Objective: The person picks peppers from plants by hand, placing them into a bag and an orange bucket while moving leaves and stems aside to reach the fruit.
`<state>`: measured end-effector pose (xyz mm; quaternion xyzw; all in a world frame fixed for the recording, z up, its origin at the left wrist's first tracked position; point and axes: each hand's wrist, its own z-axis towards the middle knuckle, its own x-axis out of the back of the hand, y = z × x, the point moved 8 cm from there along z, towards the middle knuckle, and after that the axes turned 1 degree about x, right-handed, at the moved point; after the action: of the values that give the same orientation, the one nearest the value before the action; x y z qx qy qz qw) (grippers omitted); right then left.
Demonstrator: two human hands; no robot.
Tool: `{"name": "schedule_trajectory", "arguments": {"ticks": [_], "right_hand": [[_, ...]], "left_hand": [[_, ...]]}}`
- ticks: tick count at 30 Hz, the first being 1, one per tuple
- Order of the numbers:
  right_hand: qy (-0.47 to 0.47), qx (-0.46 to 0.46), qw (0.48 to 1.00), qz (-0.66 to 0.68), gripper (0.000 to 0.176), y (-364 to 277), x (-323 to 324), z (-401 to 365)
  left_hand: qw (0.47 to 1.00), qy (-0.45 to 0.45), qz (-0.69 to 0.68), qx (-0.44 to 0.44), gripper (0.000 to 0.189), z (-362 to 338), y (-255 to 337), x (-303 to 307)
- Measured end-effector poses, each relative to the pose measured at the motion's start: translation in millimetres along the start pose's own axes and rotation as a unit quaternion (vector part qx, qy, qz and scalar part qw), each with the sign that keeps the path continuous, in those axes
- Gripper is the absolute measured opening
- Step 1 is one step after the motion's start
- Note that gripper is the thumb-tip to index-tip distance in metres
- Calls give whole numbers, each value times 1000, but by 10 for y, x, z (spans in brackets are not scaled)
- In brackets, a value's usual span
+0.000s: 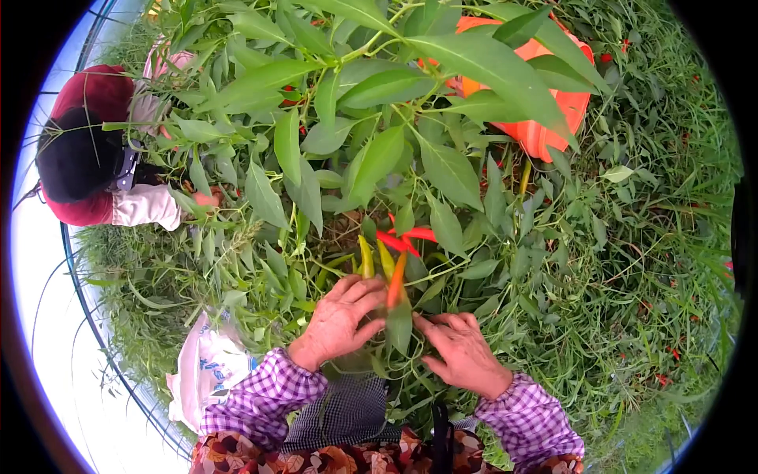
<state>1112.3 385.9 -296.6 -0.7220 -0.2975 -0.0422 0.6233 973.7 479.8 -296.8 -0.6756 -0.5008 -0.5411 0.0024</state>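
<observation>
My left hand [339, 320] has bent fingers, with the thumb apart from them. Its fingertips lie against the lower ends of two yellow-green chili peppers [365, 257], and whether it grips them is hidden. Just right of those fingers an orange chili pepper [396, 280] shows blurred, above a blurred green leaf [400, 328]. Several red chili peppers [407, 238] are clustered farther up. To the right of the leaf is my right hand [464, 353], its thumb and forefinger apart among thin stems, with nothing visible between them.
Leafy pepper branches [379, 87] hang across the upper middle. Behind them is an orange-red container [545, 118]. A white bag [207, 367] lies at lower left. Another person in a black cap [79, 154] reaches into the plants at left. Grass and weeds [632, 332] cover the right.
</observation>
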Motion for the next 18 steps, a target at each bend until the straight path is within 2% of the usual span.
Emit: {"name": "schedule_trajectory", "arguments": {"ticks": [2, 3, 4, 6, 8, 12, 18], "right_hand": [[-31, -3, 999, 8, 53, -23, 165, 15], [-17, -7, 999, 35, 44, 36, 265, 41], [40, -24, 996, 76, 31, 78, 425, 124], [128, -35, 991, 29, 26, 203, 663, 330], [104, 9, 984, -145, 22, 309, 574, 575], [23, 19, 954, -297, 12, 592, 45, 703], [113, 34, 953, -280, 9, 295, 206, 448]], "left_hand": [[1000, 6, 7, -8, 45, -45, -33, -31], [1000, 11, 12, -8, 45, -57, -24, -34], [1000, 15, 14, -9, 45, -75, -17, -36], [1000, 22, 11, -14, 44, -97, -27, -28], [999, 33, 16, -25, 44, -126, -17, -15], [998, 41, 33, -43, 43, -156, -28, 9], [996, 76, -4, -52, 37, -205, -29, 100]]}}
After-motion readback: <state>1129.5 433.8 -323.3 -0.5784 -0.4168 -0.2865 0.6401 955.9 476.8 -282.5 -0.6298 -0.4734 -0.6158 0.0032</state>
